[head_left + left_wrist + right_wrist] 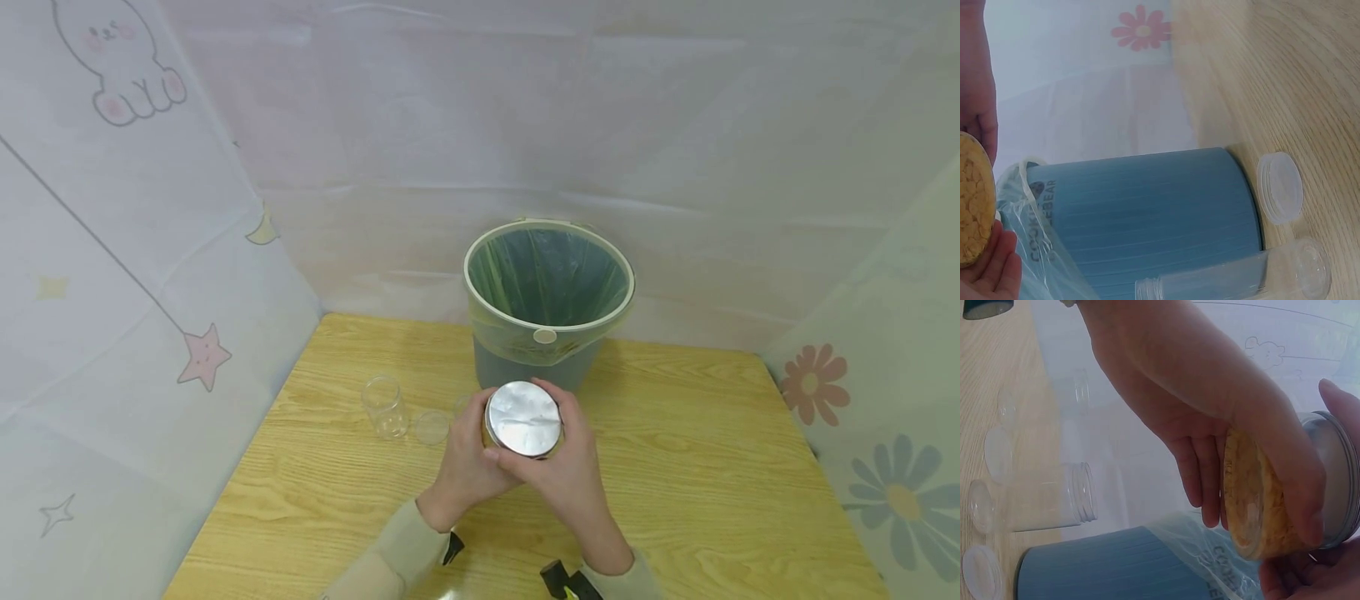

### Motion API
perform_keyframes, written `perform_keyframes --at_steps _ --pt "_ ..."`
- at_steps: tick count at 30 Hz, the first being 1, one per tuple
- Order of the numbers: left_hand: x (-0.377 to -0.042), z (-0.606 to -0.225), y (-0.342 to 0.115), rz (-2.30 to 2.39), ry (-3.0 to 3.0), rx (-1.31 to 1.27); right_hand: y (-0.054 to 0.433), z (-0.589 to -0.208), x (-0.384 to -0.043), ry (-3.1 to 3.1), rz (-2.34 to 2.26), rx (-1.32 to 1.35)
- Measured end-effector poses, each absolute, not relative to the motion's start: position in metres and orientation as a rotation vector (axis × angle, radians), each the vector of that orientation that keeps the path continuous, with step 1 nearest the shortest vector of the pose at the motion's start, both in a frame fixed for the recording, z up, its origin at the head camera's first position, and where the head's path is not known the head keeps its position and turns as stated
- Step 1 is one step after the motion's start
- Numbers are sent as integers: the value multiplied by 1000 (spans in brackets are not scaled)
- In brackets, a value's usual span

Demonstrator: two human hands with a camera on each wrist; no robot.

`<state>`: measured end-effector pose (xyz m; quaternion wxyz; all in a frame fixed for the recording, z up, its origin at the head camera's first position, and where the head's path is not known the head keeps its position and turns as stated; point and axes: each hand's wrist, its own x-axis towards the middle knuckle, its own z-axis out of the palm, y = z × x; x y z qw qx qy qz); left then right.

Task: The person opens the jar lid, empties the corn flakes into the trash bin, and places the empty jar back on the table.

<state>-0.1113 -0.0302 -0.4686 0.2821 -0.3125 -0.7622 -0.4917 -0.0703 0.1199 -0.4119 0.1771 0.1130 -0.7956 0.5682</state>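
Observation:
Both hands grip a clear jar with a silver foil top point(523, 418), above the table and in front of the bin. Yellow flakes point(1244, 494) show through its wall and base. The left hand point(468, 467) wraps one side; the right hand point(570, 467) wraps the other, its thumb across the near side below the foil. In the right wrist view the left hand point(1210, 412) lies along the jar, and part of the right hand point(1329, 575) shows at the edge. The left wrist view catches only the flake-filled base point(975, 200).
A blue-grey bin point(517, 367) with a translucent liner stands behind the hands. Left of it are a clear open jar point(386, 408) and a round clear lid point(431, 427). More clear lids point(982, 572) lie on the wooden table point(697, 467). Printed sheets rise behind and at both sides.

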Motion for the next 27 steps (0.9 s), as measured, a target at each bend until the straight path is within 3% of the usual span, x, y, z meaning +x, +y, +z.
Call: perform_keyframes --at_steps 22,27 --pt "-113 -465 -34 -1422 -1997 -965 120 -415 -72 -2148 1643 389" --pt "-112 -464 -36 -1496 -1962 -1044 123 -413 -72 -2118 1700 522"
